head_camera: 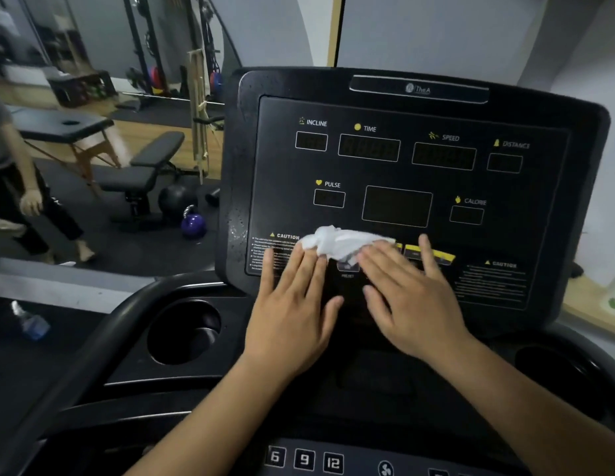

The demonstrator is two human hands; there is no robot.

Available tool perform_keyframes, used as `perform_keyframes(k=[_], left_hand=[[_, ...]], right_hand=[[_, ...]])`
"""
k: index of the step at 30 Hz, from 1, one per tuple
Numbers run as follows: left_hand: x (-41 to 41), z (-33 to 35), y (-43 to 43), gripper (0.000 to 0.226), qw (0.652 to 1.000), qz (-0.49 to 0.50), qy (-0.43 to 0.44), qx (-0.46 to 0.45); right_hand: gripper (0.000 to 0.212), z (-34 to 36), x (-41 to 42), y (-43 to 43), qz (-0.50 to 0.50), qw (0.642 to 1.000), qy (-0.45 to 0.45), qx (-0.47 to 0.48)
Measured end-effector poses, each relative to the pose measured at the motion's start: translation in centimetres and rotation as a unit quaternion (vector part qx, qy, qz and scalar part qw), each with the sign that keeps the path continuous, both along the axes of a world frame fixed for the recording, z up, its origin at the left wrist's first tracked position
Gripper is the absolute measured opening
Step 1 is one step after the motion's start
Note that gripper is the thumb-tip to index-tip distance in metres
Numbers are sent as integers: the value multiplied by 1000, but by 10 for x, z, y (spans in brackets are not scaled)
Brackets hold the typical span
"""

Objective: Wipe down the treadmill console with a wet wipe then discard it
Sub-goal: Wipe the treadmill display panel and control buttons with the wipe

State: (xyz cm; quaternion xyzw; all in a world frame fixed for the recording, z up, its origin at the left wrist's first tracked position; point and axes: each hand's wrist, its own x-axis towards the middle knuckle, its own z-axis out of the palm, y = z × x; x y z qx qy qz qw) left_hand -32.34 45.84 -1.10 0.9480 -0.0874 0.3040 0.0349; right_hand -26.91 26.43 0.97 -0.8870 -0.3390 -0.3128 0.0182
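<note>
While the black treadmill console (412,173) with its dark display windows fills the middle of the view, a good deal else sits around it. To its left, on the dark gym floor, stand a black padded weight bench (146,173), a black ball (175,199) and a purple kettlebell (193,224) just beside each other, and further back a black massage table on wooden legs (64,127). Another person (14,173) in dark trousers stands at the far left edge, blurred. A round black cup holder (184,333) is sunk into the tray left of the hands, and a second cup holder (553,364) lies to the right. Along the bottom edge runs a row of numbered buttons (304,459) reading 6, 9 and 12. Nothing lies between the hands and the panel.

The crumpled white wet wipe (340,243) lies against the lower part of the console face, between the left caution label (278,250) and the yellow strip (431,253). Both forearms reach up from the bottom of the view. The left hand (292,310) lies flat, palm down, fingers spread apart, its fingertips (307,252) touching the wipe's lower left edge. The right hand (412,300) is also flat and splayed, turned slightly inward, its fingers pressing on the wipe's right end; neither hand is closed around it.
</note>
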Motion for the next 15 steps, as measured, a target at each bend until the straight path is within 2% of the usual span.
perform_keyframes(k=[6, 10, 15], left_hand=[[10, 17, 27, 55, 999, 13, -34, 10], [18, 28, 53, 47, 998, 40, -53, -7], [-8, -4, 55, 52, 999, 23, -24, 19]], right_hand=[[52, 16, 11, 55, -12, 998, 9, 62], [55, -12, -15, 60, 8, 999, 28, -23], [48, 9, 8, 51, 34, 997, -36, -61]])
